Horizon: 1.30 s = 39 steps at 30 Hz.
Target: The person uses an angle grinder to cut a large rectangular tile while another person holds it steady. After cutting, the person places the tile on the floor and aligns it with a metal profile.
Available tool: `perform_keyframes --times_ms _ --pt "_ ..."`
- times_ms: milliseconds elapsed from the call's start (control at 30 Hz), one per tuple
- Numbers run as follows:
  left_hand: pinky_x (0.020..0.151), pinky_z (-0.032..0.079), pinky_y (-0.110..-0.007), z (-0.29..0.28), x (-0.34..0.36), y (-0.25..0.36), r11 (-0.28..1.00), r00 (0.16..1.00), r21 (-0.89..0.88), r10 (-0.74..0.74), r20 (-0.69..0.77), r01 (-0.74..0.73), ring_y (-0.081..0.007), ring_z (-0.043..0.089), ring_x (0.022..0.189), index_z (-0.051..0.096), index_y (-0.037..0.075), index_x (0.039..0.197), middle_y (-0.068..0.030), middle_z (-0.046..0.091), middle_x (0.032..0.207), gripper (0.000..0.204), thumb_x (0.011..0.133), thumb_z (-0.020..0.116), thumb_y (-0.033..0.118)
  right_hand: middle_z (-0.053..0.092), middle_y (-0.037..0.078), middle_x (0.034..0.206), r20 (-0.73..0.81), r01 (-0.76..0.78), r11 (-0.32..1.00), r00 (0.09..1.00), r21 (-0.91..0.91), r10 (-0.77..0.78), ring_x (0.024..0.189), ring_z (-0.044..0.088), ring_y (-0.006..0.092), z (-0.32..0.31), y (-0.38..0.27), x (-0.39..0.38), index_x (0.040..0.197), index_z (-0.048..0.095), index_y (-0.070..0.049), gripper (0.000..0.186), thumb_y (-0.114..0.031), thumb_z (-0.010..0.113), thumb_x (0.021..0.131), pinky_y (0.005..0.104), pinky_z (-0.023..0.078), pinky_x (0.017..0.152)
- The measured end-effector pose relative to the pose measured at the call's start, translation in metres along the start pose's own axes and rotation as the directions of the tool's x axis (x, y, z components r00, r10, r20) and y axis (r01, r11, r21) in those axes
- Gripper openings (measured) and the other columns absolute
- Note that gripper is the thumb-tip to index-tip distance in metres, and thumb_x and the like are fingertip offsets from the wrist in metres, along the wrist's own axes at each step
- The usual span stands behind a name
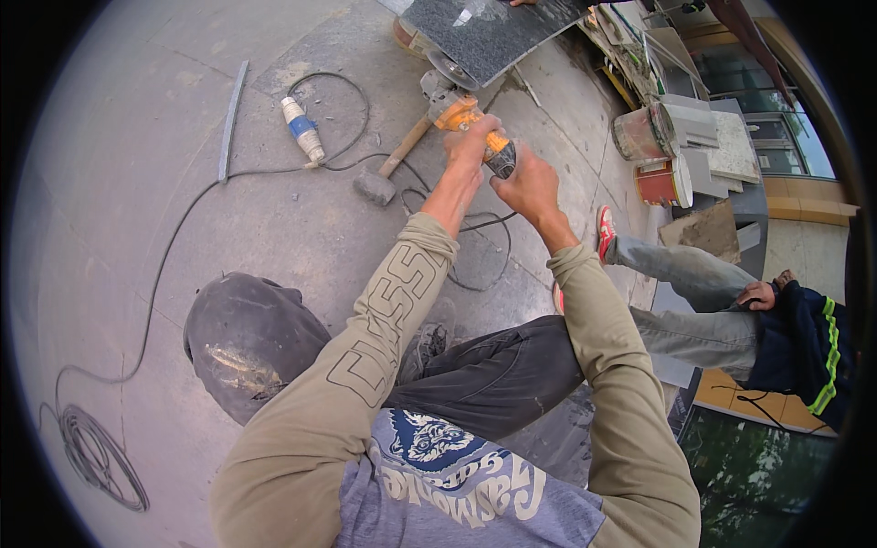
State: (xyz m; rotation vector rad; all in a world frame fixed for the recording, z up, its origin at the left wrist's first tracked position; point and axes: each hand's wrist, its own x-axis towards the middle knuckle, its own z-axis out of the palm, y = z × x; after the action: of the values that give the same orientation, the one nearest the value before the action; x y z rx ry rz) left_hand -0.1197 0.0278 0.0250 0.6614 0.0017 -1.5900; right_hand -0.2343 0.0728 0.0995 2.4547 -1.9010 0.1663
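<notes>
Both my arms reach forward to an orange and grey angle grinder [455, 111]. My left hand [470, 144] is wrapped round its body, and my right hand [532, 181] grips the dark rear end. The round cutting disc [453, 69] sits at the near edge of a dark speckled stone slab [498, 35]. Whether the disc touches the stone, I cannot tell. Beneath the slab's left corner is a reddish round thing [413, 38], partly hidden. A sledgehammer [375, 186] with a wooden handle lies on the ground left of my hands.
A power cord [164, 247] runs across the paving to a white and blue plug connector [301, 128], with a coil [100, 457] at lower left. A metal strip [233, 119] lies nearby. On the right are buckets [644, 132], stacked slabs and a standing person [713, 310]. Another hand [523, 3] touches the slab.
</notes>
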Motion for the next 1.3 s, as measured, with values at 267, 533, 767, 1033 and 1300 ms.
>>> perform_keyframes --times_ms 267,533,767,1033,1300 --pt "0.070 0.060 -0.036 -0.002 0.006 0.002 0.999 0.999 0.011 -0.032 0.014 0.032 -0.0192 0.077 0.078 0.069 0.003 0.110 -0.0086 0.078 0.091 0.036 0.080 0.085 0.016 0.078 0.021 0.094 -0.008 0.005 1.000 1.000 -0.007 -0.005 0.090 0.074 0.0477 0.001 -0.002 0.002 0.119 0.064 -0.008 0.049 -0.024 0.082 0.076 0.0570 0.058 0.079" --pt "0.075 0.064 -0.039 -0.004 0.013 0.009 1.000 0.999 0.000 -0.027 0.025 0.027 -0.0209 0.078 0.086 0.069 0.005 0.114 -0.0092 0.077 0.096 0.040 0.081 0.088 0.019 0.079 0.021 0.096 0.011 -0.038 0.999 0.999 -0.006 0.038 0.093 0.075 0.0460 0.001 -0.013 0.007 0.122 0.065 -0.008 0.050 -0.024 0.081 0.077 0.0567 0.057 0.081" --pt "0.074 0.062 -0.038 0.001 0.005 0.002 0.992 0.998 -0.113 0.062 -0.003 -0.062 -0.0208 0.076 0.086 0.069 0.001 0.112 -0.0088 0.075 0.092 0.039 0.082 0.088 0.016 0.079 0.019 0.099 0.010 -0.042 0.999 0.999 0.020 0.042 0.094 0.075 0.0450 -0.002 -0.014 0.002 0.125 0.066 -0.011 0.052 -0.024 0.081 0.077 0.0547 0.058 0.082" --pt "0.071 0.059 -0.035 0.001 -0.001 -0.011 0.994 0.998 -0.096 0.056 -0.003 -0.056 -0.0200 0.073 0.077 0.070 0.000 0.104 -0.0096 0.074 0.090 0.031 0.079 0.086 0.011 0.079 0.020 0.099 0.021 -0.055 0.998 0.998 -0.027 0.055 0.094 0.074 0.0472 -0.005 -0.004 -0.007 0.127 0.066 -0.011 0.056 -0.022 0.082 0.074 0.0560 0.058 0.082" --pt "0.069 0.059 -0.034 0.003 -0.005 -0.013 0.996 0.999 -0.080 0.047 -0.016 -0.049 -0.0193 0.072 0.074 0.069 0.002 0.102 -0.0083 0.073 0.089 0.030 0.078 0.085 0.011 0.079 0.021 0.098 0.001 -0.036 0.999 0.999 -0.018 0.036 0.093 0.074 0.0480 -0.005 0.001 -0.009 0.126 0.067 -0.010 0.055 -0.020 0.082 0.073 0.0565 0.058 0.082"
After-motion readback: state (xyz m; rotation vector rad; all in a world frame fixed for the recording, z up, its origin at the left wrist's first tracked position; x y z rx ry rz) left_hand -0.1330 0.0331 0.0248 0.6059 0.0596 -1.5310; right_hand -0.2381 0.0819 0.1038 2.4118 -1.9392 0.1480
